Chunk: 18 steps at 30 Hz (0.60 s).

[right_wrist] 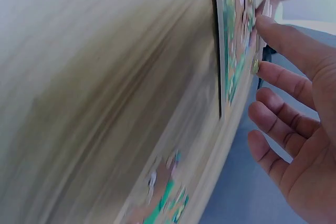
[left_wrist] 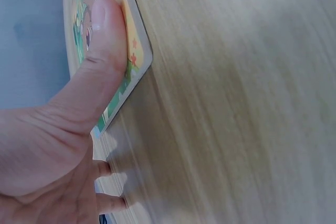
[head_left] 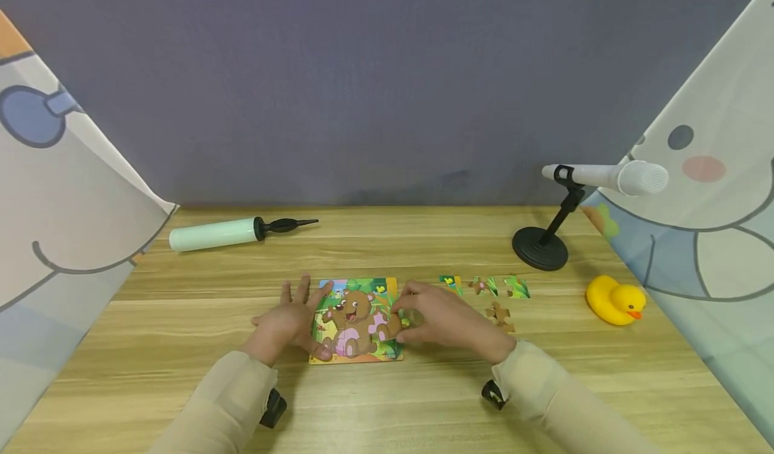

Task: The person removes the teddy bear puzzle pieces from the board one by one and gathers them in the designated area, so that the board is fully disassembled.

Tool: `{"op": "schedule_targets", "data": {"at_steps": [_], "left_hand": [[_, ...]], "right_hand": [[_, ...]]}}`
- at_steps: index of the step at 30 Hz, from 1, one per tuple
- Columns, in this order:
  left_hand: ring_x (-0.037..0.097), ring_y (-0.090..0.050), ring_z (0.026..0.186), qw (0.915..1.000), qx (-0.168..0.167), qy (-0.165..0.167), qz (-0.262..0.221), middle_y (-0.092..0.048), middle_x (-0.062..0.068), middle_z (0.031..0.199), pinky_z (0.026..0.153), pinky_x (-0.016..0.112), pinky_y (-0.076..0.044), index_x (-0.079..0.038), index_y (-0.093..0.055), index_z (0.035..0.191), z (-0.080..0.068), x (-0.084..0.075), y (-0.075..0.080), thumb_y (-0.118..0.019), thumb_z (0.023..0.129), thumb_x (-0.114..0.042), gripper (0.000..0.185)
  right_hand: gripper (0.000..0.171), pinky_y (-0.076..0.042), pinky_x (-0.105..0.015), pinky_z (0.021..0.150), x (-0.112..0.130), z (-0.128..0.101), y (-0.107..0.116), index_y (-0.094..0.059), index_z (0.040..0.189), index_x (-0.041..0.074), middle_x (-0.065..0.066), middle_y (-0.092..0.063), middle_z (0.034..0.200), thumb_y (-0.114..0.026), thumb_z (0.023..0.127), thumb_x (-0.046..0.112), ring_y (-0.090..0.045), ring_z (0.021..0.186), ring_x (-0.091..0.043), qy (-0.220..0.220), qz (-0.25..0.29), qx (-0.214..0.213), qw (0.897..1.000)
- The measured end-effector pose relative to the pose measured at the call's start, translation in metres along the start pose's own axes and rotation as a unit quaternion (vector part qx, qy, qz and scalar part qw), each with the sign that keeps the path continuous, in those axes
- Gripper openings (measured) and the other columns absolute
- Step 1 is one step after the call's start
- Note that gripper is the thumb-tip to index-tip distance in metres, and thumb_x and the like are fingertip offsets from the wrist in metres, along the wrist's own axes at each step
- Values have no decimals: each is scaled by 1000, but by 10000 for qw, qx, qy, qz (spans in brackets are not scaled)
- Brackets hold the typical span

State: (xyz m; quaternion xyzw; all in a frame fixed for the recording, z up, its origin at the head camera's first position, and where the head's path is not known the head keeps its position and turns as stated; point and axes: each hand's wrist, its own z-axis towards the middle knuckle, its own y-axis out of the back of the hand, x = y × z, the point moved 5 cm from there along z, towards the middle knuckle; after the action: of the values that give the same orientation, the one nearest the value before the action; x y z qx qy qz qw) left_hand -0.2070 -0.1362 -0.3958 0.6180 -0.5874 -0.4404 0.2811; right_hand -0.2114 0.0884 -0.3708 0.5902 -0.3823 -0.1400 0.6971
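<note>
Our bear puzzle (head_left: 353,320) lies flat midway between the desk's (head_left: 151,346) left and right edges, well forward of its back edge. We judge it mostly assembled: the bear's head and body read as a picture, though our right hand (head_left: 438,313) covers part of the right side, so we cannot tell which gaps are left there. That hand pinches a piece (right_wrist: 255,64) between thumb and index finger at the puzzle's right edge. Our left hand (head_left: 289,323) is spread with its thumb resting on the near left corner, holding nothing; the hands are apart.

Four other pieces are left to place: a row of three (head_left: 517,286) to the right, and a brown piece (head_left: 500,316) nearer us, close by our right wrist, which could get in the way.

Farther off, a duck (head_left: 613,301) sits by the desk's right edge, a microphone (head_left: 641,177) on its stand (head_left: 541,247) towards the back right corner, and a hand pump (head_left: 213,236) near the back left corner.
</note>
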Motion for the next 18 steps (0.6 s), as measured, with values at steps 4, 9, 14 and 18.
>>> {"op": "schedule_targets", "data": {"at_steps": [4, 9, 14, 18], "left_hand": [[52, 4, 129, 10000, -55, -29, -5, 4, 23, 148, 65, 81, -25, -21, -9, 147, 1, 1, 0, -78, 47, -54, 126], [52, 4, 129, 10000, -85, -47, -22, 3, 23, 148, 65, 81, -25, -21, -10, 147, 2, 2, 0, -78, 47, -55, 126], [51, 5, 130, 10000, -31, -10, -47, 4, 22, 149, 66, 81, -25, -21, -9, 147, 2, 2, -1, -78, 48, -54, 125], [50, 4, 130, 10000, -40, -3, -17, 3, 22, 149, 66, 80, -25, -22, -9, 147, 2, 1, 0, -77, 48, -54, 125]], "right_hand": [[42, -47, -27, 71, -9, -9, 7, -65, 112, 18, 5, -53, 101, -70, 77, 40, -55, 83, -12, -41, 75, -93, 9999], [44, -46, -25, 63, -23, -24, 17, -63, 115, 19, 4, -53, 100, -71, 76, 40, -55, 76, -13, -232, 111, -206, 9995], [45, -42, -21, 57, -37, -42, 30, -63, 115, 18, 3, -53, 98, -71, 76, 39, -51, 68, -11, -297, 17, -376, 9988], [44, -41, -20, 54, -48, -58, 39, -63, 114, 17, 3, -53, 95, -72, 76, 36, -46, 62, -8, -377, -74, -482, 9981]]}}
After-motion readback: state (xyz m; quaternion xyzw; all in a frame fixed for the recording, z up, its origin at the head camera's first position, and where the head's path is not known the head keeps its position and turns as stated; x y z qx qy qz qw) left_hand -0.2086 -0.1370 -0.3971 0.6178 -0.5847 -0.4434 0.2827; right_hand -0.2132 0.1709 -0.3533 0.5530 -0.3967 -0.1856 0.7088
